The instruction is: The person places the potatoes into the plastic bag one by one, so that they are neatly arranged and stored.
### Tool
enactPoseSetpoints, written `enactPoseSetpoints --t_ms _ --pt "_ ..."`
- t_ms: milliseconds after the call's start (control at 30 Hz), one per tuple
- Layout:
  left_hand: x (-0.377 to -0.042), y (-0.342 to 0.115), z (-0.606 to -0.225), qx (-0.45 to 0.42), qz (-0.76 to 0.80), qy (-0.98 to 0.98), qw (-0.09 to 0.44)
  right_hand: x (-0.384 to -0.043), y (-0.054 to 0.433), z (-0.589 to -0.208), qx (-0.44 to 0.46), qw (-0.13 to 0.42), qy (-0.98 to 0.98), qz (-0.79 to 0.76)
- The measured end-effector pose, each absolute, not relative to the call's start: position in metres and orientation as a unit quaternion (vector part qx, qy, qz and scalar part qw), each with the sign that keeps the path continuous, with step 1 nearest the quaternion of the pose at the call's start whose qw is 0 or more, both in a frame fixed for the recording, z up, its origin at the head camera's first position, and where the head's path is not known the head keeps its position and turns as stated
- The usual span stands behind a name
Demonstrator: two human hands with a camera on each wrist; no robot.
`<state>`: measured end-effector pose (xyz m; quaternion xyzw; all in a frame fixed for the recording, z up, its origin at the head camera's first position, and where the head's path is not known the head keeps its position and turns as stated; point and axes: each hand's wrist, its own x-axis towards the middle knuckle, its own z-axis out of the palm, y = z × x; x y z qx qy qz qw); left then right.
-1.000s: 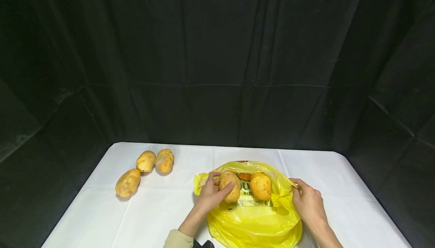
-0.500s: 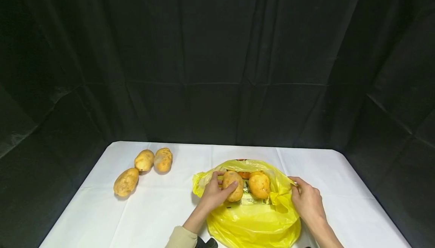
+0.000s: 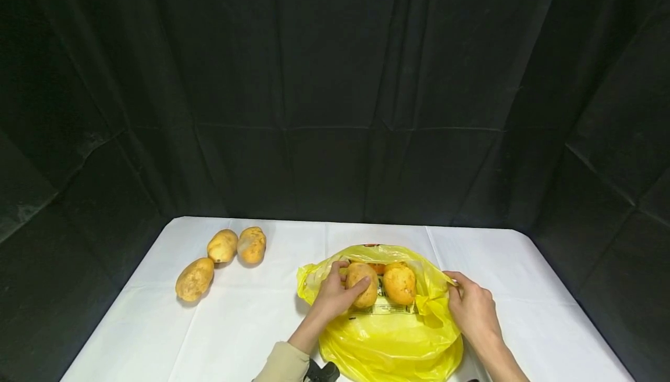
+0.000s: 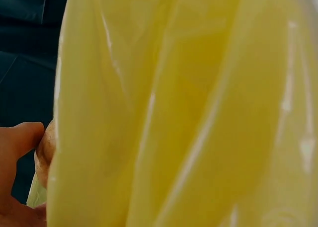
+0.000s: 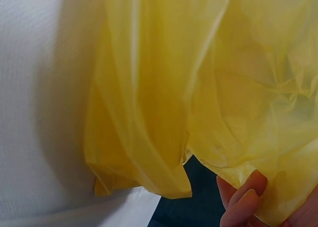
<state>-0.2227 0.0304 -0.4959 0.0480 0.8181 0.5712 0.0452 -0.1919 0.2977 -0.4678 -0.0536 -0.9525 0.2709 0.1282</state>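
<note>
My left hand (image 3: 335, 295) grips a potato (image 3: 362, 285) in the mouth of a yellow plastic bag (image 3: 387, 341). In the left wrist view the bag covers most of the picture; the thumb (image 4: 25, 137) and a sliver of the held potato (image 4: 45, 150) show at the left. On the bag's right side my right hand (image 3: 473, 306) pinches the rim, and its fingertips (image 5: 251, 187) show on the plastic in the right wrist view. Inside the bag a second potato (image 3: 399, 284) lies just right of the held one, with an orange-brown patch partly hidden behind them.
Three more potatoes lie at the table's left: one at the front (image 3: 195, 279), one in the middle (image 3: 222, 246) and one to its right (image 3: 252, 245). White cloth covers the table (image 3: 235, 324). Black curtains (image 3: 335, 97) stand behind and at both sides.
My left hand has moved slightly to the right with the potato, bringing it closer to the other one in the bag. The right hand keeps its hold on the rim.
</note>
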Motion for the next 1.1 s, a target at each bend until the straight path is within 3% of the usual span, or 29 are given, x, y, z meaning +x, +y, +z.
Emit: enactPoseSetpoints --t_ms 700,1100 --pt "-0.230 0.048 -0.502 0.049 0.576 0.816 -0.010 -0.192 0.299 -0.467 -0.055 0.120 -0.953 0.274" --pt "-0.231 0.053 -0.503 0.028 0.557 0.830 -0.015 -0.193 0.298 -0.469 -0.055 0.135 -0.952 0.270"
